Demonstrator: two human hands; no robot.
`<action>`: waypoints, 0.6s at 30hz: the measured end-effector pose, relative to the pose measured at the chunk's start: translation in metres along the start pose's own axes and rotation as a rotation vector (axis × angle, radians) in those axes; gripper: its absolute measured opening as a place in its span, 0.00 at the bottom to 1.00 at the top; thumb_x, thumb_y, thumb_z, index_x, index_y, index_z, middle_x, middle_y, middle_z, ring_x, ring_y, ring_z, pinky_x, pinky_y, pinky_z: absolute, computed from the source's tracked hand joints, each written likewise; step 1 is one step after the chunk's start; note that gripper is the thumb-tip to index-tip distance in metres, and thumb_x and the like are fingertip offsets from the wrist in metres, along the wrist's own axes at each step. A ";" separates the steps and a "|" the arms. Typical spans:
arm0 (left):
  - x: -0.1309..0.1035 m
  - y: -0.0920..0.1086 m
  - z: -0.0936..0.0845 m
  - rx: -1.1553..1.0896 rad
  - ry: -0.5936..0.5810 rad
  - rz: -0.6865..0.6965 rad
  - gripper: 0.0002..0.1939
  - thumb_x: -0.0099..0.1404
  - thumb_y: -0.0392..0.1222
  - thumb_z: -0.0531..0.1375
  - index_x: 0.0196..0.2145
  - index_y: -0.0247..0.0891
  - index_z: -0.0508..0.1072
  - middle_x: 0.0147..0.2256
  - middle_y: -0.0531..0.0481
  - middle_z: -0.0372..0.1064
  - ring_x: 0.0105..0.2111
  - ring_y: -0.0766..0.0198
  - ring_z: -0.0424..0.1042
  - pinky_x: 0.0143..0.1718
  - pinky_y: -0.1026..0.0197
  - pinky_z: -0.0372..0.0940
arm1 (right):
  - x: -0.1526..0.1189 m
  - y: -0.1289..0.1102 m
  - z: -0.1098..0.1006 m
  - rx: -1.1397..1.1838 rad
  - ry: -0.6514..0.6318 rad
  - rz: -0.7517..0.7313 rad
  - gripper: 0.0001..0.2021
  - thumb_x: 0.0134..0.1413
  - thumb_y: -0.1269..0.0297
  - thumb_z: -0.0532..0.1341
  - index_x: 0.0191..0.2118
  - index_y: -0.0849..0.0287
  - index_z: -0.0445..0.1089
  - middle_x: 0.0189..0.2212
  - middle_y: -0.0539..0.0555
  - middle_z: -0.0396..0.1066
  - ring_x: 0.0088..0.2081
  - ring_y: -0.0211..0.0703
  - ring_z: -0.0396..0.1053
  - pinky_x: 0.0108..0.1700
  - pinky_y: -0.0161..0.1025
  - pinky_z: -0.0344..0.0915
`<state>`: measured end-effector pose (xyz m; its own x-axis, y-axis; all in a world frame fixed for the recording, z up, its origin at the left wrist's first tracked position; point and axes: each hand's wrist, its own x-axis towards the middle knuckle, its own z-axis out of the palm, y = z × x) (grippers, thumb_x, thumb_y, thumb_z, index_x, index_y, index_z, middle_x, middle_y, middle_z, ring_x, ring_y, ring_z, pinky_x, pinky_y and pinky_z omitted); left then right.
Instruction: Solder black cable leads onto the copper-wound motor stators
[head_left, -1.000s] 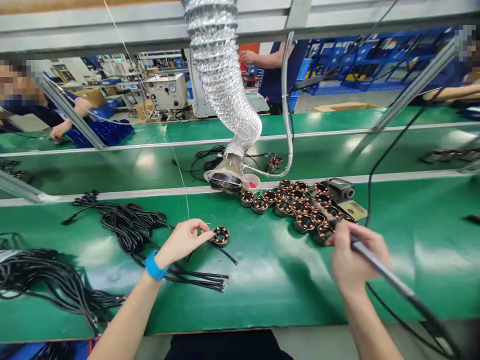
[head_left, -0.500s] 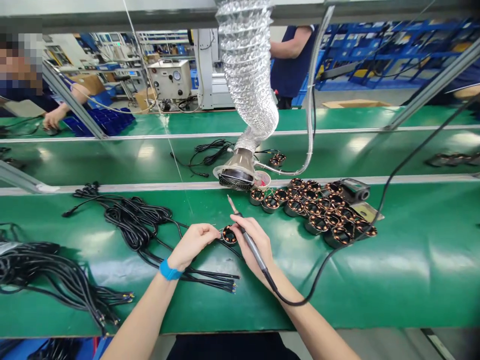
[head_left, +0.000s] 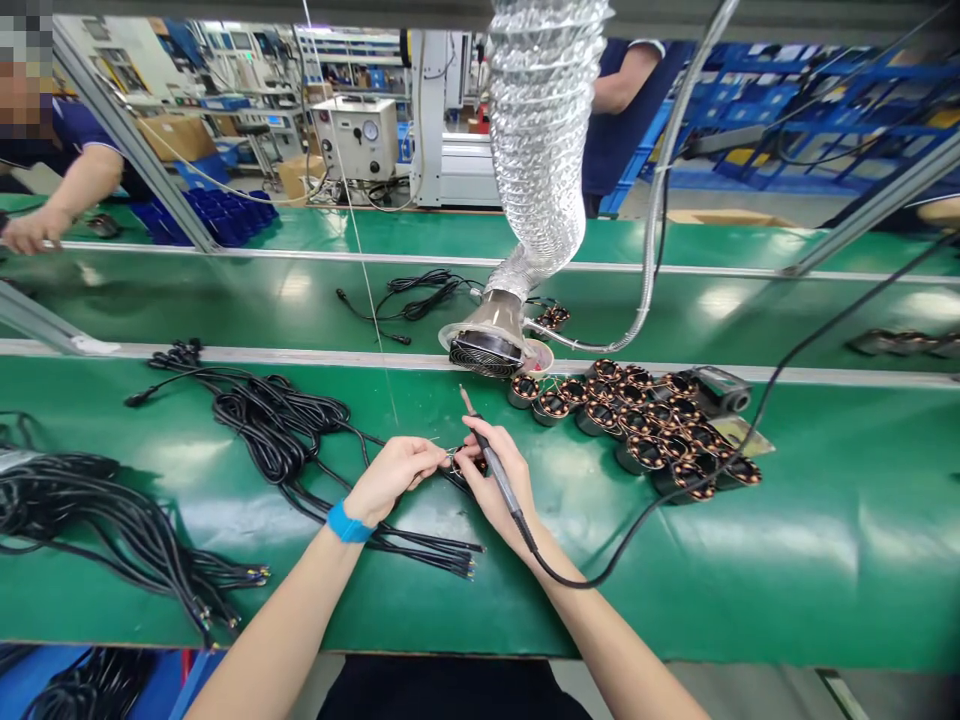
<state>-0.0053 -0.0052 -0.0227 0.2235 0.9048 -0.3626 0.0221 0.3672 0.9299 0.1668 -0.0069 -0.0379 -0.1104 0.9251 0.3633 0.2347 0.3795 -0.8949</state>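
My left hand (head_left: 405,468), with a blue band at the wrist, pinches thin wires at the left side of a small round copper-wound coil (head_left: 469,460). The fingers partly cover that coil. In my right hand (head_left: 501,475) lies a soldering iron (head_left: 501,478), its tip pointing up and away, while the thumb and a fingertip touch the coil and wires. Several similar coils (head_left: 637,455) stand grouped on the green table to the right. Black cables (head_left: 277,440) lie just left of my hands.
Above the table hangs a silver duct (head_left: 536,150) ending in a fan hood (head_left: 487,345), near a small round dish (head_left: 538,358). More cables (head_left: 97,520) lie at left. The iron's cord (head_left: 652,520) arcs rightward. A person's hand (head_left: 34,230) is at far left.
The view has shifted slightly. My right fingers have moved closer to my left fingers and cover more of the coil. The other person's hand at far left has moved left.
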 end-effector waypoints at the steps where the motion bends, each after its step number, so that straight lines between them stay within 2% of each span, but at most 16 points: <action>1: 0.000 -0.001 0.000 0.005 0.027 0.010 0.17 0.57 0.51 0.65 0.30 0.31 0.76 0.19 0.58 0.56 0.18 0.73 0.49 0.20 0.65 0.41 | 0.001 0.000 0.001 0.007 0.012 0.018 0.23 0.55 0.74 0.60 0.55 0.49 0.67 0.39 0.50 0.65 0.31 0.32 0.71 0.39 0.33 0.73; 5: 0.002 -0.002 0.000 -0.006 0.108 0.015 0.18 0.54 0.53 0.67 0.29 0.31 0.76 0.20 0.57 0.58 0.18 0.74 0.50 0.20 0.65 0.41 | 0.004 0.000 0.004 0.008 0.044 0.061 0.24 0.53 0.74 0.60 0.56 0.50 0.66 0.40 0.49 0.63 0.28 0.29 0.70 0.33 0.30 0.72; 12: 0.004 -0.001 0.004 -0.023 0.077 -0.017 0.18 0.54 0.54 0.65 0.27 0.33 0.72 0.19 0.61 0.50 0.16 0.76 0.43 0.19 0.64 0.34 | 0.007 0.001 0.005 -0.005 0.061 0.091 0.25 0.50 0.74 0.61 0.55 0.50 0.66 0.40 0.50 0.64 0.26 0.29 0.70 0.30 0.30 0.71; 18: 0.004 -0.002 0.004 -0.051 0.086 -0.013 0.17 0.54 0.52 0.65 0.27 0.33 0.72 0.19 0.61 0.50 0.16 0.76 0.42 0.19 0.64 0.33 | 0.005 0.001 0.007 0.004 0.059 0.089 0.25 0.51 0.74 0.61 0.56 0.51 0.65 0.41 0.50 0.64 0.26 0.29 0.71 0.30 0.30 0.71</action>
<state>-0.0008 -0.0034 -0.0257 0.1389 0.9141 -0.3810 -0.0256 0.3879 0.9213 0.1602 -0.0021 -0.0388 -0.0318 0.9543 0.2970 0.2368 0.2959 -0.9254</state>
